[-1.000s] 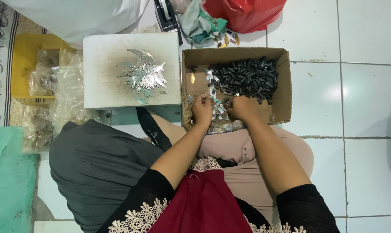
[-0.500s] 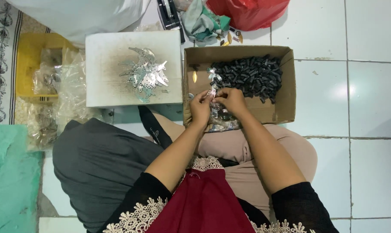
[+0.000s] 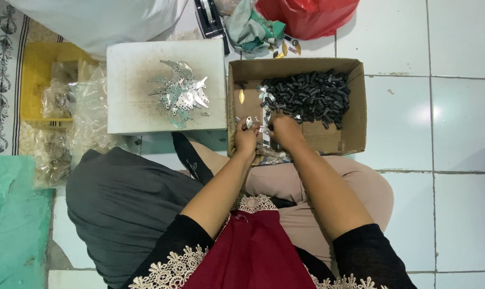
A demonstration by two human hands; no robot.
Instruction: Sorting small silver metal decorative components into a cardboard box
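Observation:
An open cardboard box [image 3: 355,107] sits on the floor in front of my knees, holding a heap of small black cylindrical parts [image 3: 306,99] and some shiny metal pieces along its left side. My left hand [image 3: 246,136] is inside the box's near edge, fingers pinched on a small silver metal piece [image 3: 249,123]. My right hand [image 3: 285,132] is right beside it, fingers curled down over small parts at the box's near side; what it grips is hidden. A pile of flat silver metal blades [image 3: 179,93] lies on a white board [image 3: 130,107] to the left.
A yellow tray [image 3: 36,80] with clear plastic bags of metal parts stands at far left. A red plastic bag [image 3: 306,16], crumpled cloth [image 3: 250,27] and a black tool [image 3: 210,18] lie beyond the box. White floor tiles stretch to the right; a green mat [image 3: 12,225] at lower left.
Both hands stayed together at the box's near left side. They lifted slightly with a shiny piece half a second ago and are now lower, close over the box's near edge.

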